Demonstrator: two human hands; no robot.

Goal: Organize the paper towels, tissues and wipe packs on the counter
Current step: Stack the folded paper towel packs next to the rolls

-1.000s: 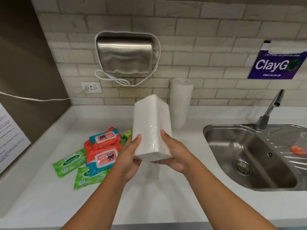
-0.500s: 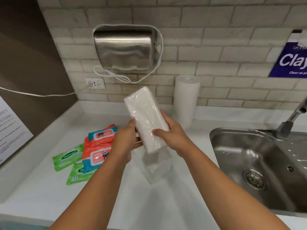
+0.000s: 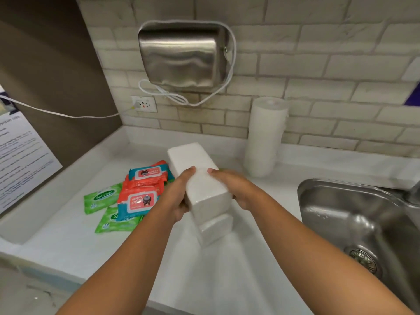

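Observation:
A white wrapped tissue pack (image 3: 200, 178) lies lengthwise between my left hand (image 3: 179, 196) and my right hand (image 3: 229, 187), both gripping its sides. It sits just on or above a second white tissue pack (image 3: 216, 230) lying on the counter (image 3: 227, 280); I cannot tell whether they touch. Left of them lies a pile of red and teal wipe packs (image 3: 142, 192) over green Sanicare wipe packs (image 3: 101, 197). A white paper towel roll (image 3: 264, 137) stands upright against the back wall.
A steel sink (image 3: 354, 223) fills the right side of the counter. A metal hand dryer (image 3: 181, 57) with a looped white cord hangs on the brick wall, above a wall socket (image 3: 144, 103). A printed notice (image 3: 20, 160) leans at the left.
Both hands have tipped the tissue pack from upright to flat and lowered it over the second pack on the counter. The view has shifted left and closer.

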